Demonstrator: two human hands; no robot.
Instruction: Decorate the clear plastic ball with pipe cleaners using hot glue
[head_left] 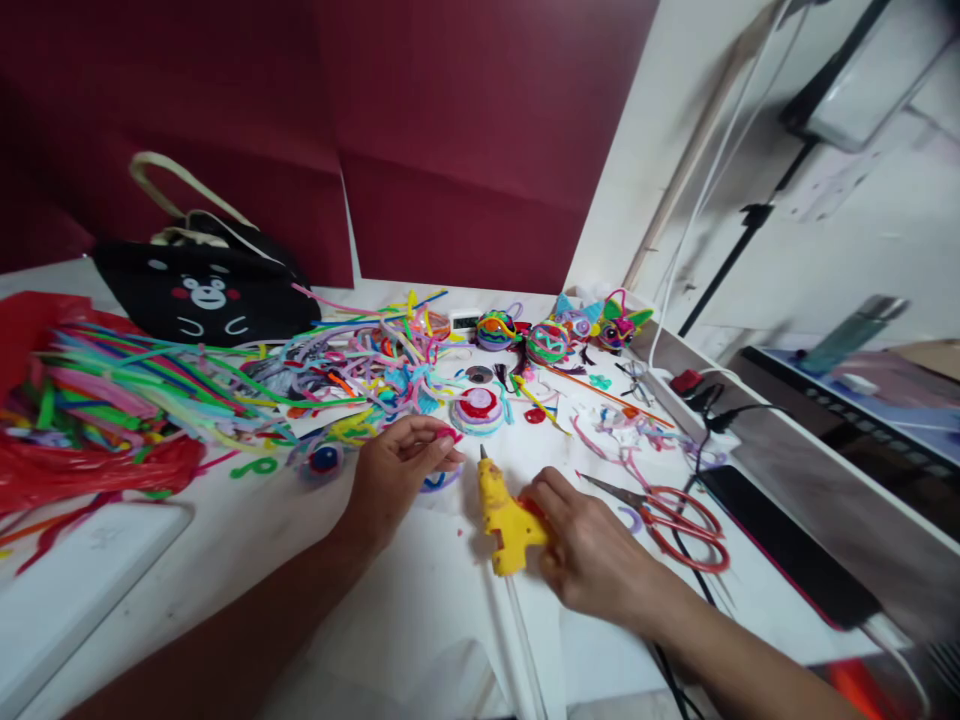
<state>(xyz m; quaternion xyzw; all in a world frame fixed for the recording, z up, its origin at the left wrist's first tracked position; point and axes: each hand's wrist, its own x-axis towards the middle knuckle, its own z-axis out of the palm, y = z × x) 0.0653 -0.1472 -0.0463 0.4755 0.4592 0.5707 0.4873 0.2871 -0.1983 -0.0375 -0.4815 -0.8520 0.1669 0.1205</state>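
My right hand (589, 540) is wrapped round the handle of a yellow hot glue gun (504, 515), its metal nozzle pointing away from me. A clear glue stick (523, 640) sticks out of the gun's back end. Across from the nozzle, my left hand (401, 475) pinches a small pink-red fuzzy piece (448, 435) between thumb and fingers. Just beyond both hands sits a round ornament (478, 408) coiled in red, lilac and pale blue pipe cleaner. Part of a ring with blue and lilac (441, 480) shows under my left fingers.
Orange-handled scissors (675, 520) and a black phone (787, 545) lie at the right, near a power strip (694, 405). Loose pipe cleaners (112, 380) spill from a red bag at the left. Decorated balls (547, 343) stand at the back; a white box (90, 590) is near left.
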